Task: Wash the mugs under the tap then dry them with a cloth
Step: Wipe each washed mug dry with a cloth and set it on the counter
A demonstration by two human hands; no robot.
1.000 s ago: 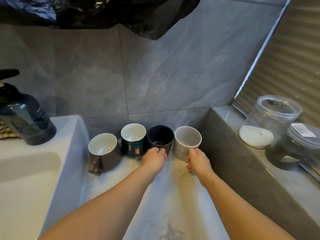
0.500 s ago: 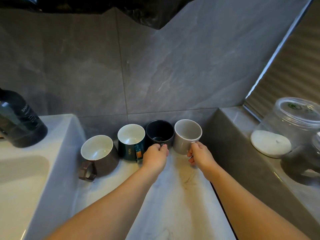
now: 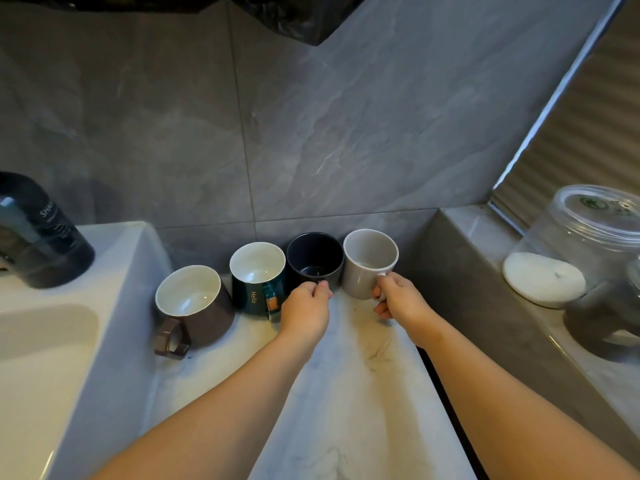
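Note:
Several mugs stand in a row against the grey tiled wall on the marble counter. From left: a brown mug with an angular handle, a dark green mug marked "Hello", a dark navy mug, and a light grey mug. My left hand grips the navy mug's handle, which it hides. My right hand grips the grey mug's handle; this mug leans slightly left. No tap or cloth is in view.
A white basin lies at the left, with a dark pump bottle on its rim. On the raised grey ledge at the right stand clear lidded jars and a white round puck.
Both hands keep their grip on the two handles. The grey mug has tipped and risen slightly. The view has shifted a little to the right.

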